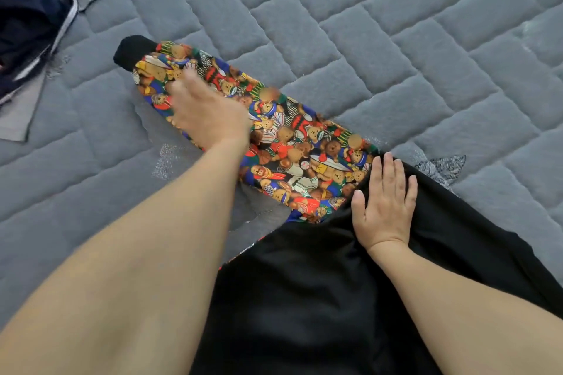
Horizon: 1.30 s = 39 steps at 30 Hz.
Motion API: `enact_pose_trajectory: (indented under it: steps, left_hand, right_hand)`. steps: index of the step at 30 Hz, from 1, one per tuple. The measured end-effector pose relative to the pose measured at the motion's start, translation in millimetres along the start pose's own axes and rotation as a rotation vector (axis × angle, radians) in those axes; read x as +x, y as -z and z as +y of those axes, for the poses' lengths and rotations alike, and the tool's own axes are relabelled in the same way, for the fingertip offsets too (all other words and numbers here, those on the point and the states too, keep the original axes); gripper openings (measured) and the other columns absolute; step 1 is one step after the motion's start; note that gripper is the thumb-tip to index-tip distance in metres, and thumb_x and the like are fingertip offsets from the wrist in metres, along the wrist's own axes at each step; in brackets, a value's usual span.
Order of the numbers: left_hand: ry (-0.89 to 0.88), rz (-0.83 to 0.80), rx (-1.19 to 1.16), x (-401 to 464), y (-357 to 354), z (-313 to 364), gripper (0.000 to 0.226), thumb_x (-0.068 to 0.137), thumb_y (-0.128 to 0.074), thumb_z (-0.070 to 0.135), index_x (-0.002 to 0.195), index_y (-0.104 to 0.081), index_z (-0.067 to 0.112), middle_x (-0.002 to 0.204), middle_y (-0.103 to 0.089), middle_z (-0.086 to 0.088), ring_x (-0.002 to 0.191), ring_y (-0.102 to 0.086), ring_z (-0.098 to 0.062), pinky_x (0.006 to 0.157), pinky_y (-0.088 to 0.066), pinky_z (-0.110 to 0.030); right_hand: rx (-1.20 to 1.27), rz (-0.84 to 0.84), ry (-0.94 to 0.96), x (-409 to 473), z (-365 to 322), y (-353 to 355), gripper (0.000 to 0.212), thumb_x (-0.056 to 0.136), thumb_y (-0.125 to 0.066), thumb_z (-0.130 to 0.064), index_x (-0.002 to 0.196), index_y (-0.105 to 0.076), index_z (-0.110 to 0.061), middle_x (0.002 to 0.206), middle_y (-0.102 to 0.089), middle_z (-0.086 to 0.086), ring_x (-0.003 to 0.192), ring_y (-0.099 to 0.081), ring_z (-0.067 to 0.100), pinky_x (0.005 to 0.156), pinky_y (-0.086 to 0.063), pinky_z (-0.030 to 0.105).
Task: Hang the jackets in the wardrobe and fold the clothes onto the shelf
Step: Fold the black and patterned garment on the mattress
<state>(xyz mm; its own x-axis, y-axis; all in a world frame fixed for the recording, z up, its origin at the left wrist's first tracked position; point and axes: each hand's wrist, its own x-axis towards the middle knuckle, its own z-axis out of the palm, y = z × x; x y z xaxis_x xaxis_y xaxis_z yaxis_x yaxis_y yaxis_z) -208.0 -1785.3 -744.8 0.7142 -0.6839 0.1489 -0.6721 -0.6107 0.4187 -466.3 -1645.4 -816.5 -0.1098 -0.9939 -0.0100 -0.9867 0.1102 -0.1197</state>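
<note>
While the jacket (304,283) lies on the quilt (396,39) | left hand (210,113) flat on its printed sleeve (304,149) | right hand (384,207) flat, fingers straight, on black body

place: home bedroom | evidence: grey quilted mattress (396,39), strewn clothes (27,24)

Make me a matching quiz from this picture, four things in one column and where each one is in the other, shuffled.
1. left hand
2. right hand
3. black cuff
4. navy garment

A. far end of the printed sleeve
B. flat on the black body
C. upper left on the quilt
D. on the printed sleeve

Pairs: 1-D, 2-B, 3-A, 4-C
</note>
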Motion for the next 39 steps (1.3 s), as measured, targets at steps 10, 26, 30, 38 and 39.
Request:
enact_pose_trajectory:
  steps: [10,26,30,38,39]
  left_hand:
    - [-0.724,-0.457,0.213,-75,-10,-29,0.063,0.1,-0.033,0.051,0.156,-0.021,0.025,0.162,-0.017,-0.009,0.15,-0.01,-0.031,0.117,0.002,-0.064]
    - [-0.902,-0.381,0.285,-199,17,-163,0.062,0.098,-0.032,0.049,0.157,-0.018,0.037,0.162,-0.023,-0.003,0.148,-0.021,-0.031,0.116,-0.011,-0.064]
    - [-0.885,-0.376,0.255,-200,16,-164,0.059,0.099,-0.028,0.049,0.156,-0.017,0.037,0.162,-0.023,-0.003,0.148,-0.02,-0.03,0.117,-0.011,-0.064]
    - [-0.685,-0.365,0.325,-256,59,-190,0.058,0.104,-0.02,0.044,0.159,-0.013,0.026,0.166,-0.013,-0.004,0.151,-0.009,-0.034,0.12,-0.003,-0.058]
    - [-0.689,-0.389,0.316,-274,73,-210,0.058,0.104,-0.022,0.044,0.159,-0.015,0.026,0.166,-0.013,-0.004,0.151,-0.009,-0.032,0.12,-0.004,-0.058]
  right_hand:
    - [-0.009,0.002,0.015,2,2,-4,0.073,0.092,-0.028,-0.044,0.154,-0.023,-0.007,0.163,-0.016,0.012,0.15,-0.012,0.027,0.121,-0.001,0.048]
    - [0.036,0.017,0.029,4,3,-1,0.075,0.093,-0.024,-0.051,0.156,-0.017,-0.012,0.164,-0.011,0.008,0.151,-0.006,0.023,0.121,0.0,0.048]
    - [0.109,-0.05,0.135,-17,7,8,0.073,0.097,-0.019,-0.052,0.157,-0.01,-0.012,0.165,-0.002,0.008,0.152,0.0,0.022,0.121,0.006,0.05]
    - [0.061,-0.092,0.216,-252,82,19,0.065,0.097,-0.022,-0.048,0.155,-0.024,-0.017,0.163,-0.016,0.005,0.15,-0.014,0.024,0.121,-0.005,0.05]
    - [0.024,-0.118,0.204,-265,88,20,0.066,0.097,-0.021,-0.049,0.155,-0.022,-0.017,0.164,-0.014,0.005,0.15,-0.013,0.024,0.121,-0.004,0.051]
